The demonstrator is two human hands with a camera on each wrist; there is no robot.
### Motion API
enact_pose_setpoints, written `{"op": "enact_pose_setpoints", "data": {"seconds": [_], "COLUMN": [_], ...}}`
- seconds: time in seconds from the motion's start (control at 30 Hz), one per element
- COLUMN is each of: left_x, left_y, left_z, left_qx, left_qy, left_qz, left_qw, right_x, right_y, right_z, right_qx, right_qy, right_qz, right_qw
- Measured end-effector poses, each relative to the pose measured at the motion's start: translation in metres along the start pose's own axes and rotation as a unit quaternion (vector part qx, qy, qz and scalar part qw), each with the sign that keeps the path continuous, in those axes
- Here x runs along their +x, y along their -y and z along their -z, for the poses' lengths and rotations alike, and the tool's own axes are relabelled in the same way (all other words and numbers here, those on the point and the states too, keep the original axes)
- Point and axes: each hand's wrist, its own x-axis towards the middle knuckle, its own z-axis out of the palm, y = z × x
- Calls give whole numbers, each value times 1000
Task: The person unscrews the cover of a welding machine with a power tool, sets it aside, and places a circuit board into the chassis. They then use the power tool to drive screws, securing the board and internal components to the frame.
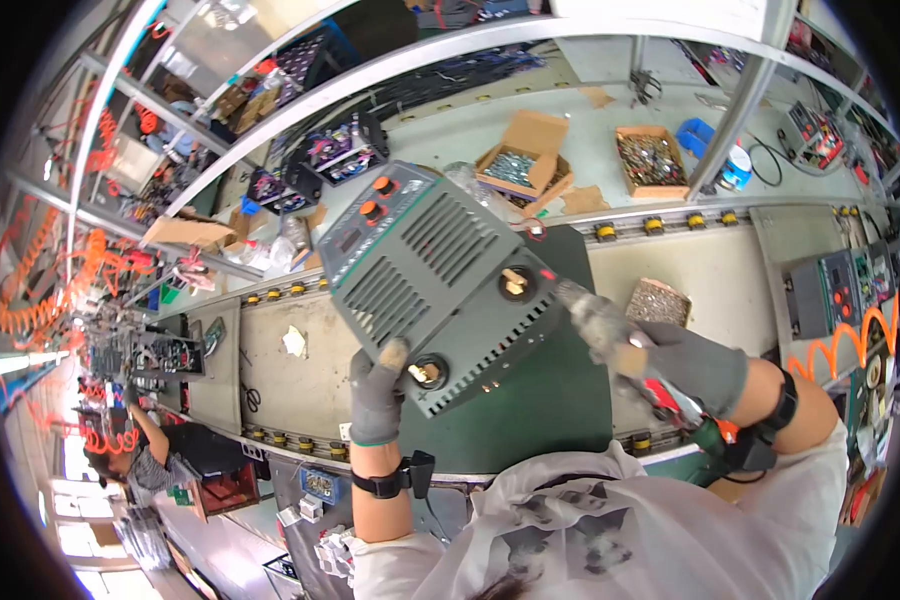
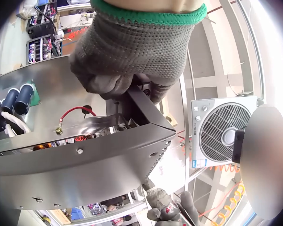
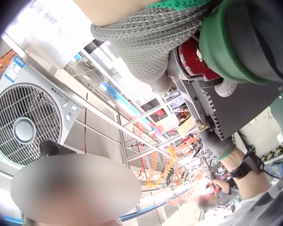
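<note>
A grey inverter welder (image 1: 475, 315) with slotted vents, orange knobs (image 1: 372, 210) and two brass terminals (image 1: 427, 371) is tilted over the green mat. My gloved left hand (image 1: 375, 402) grips its near left edge, thumb beside one terminal. In the left wrist view, this hand (image 2: 132, 52) grips the rim of the open case, where capacitors (image 2: 23, 100) and a red wire (image 2: 75, 109) show. My gloved right hand (image 1: 665, 360) holds a red-and-green power screwdriver (image 1: 675, 405), its fingertips close to the welder's right corner. The screwdriver's tip is hidden.
The green mat (image 1: 530, 400) lies on a conveyor line edged with yellow rollers (image 1: 653, 225). Behind stand cardboard boxes of small metal parts (image 1: 652, 160). Another welder (image 1: 835, 285) sits at right beside an orange coiled hose (image 1: 850, 345). At left, another person (image 1: 170, 450) works.
</note>
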Motion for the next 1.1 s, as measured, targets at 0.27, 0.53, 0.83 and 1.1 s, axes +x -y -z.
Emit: {"op": "enact_pose_setpoints", "data": {"seconds": [0.27,0.53,0.83,1.1], "left_x": [-7,-11,55,75], "left_y": [2,0,-14,-37], "left_z": [10,-19,-17,59], "left_qx": [-3,-45,-38,20], "left_qy": [12,-5,81,260], "left_qz": [-20,-131,-175,-83], "left_qw": [1000,990,980,962], "right_x": [-20,69,107,79], "right_y": [-31,-14,-4,-64], "right_z": [35,22,-7,-57], "right_qx": [14,27,64,157], "right_qy": [-104,-142,-156,-114], "right_qz": [136,301,342,307], "right_qw": [985,943,924,932]}}
